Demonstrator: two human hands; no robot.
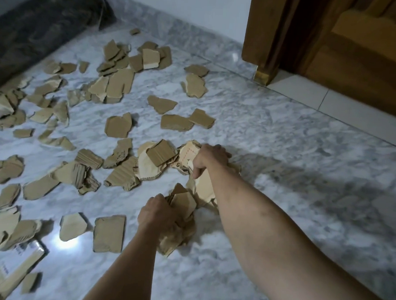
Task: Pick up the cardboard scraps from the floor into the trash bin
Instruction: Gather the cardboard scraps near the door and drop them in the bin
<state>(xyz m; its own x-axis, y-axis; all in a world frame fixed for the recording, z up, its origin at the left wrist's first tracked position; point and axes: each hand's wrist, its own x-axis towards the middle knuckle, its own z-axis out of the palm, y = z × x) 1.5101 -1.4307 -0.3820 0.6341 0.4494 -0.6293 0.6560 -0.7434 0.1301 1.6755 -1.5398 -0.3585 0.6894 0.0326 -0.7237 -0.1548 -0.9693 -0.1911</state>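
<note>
While our left hand (159, 214) is closed around a thick bundle of cardboard scraps (179, 220) held low over the marble floor (285, 136), our right hand (209, 158) reaches further out and pinches the edge of a printed scrap (189, 152) lying on a small heap. We judge the step is gathering: adding pieces to the bundle before carrying it off. To do it well, we should feed each new piece flat against the bundle so the left grip stays firm, and stop before it grows too loose to hold. Nearby lie a stacked heap (157, 159) and a flat square piece (109, 233) just left of the bundle; many more scraps spread toward the dark furniture (38, 26) at upper left. No trash bin is in view, so we cannot say where it stands.
</note>
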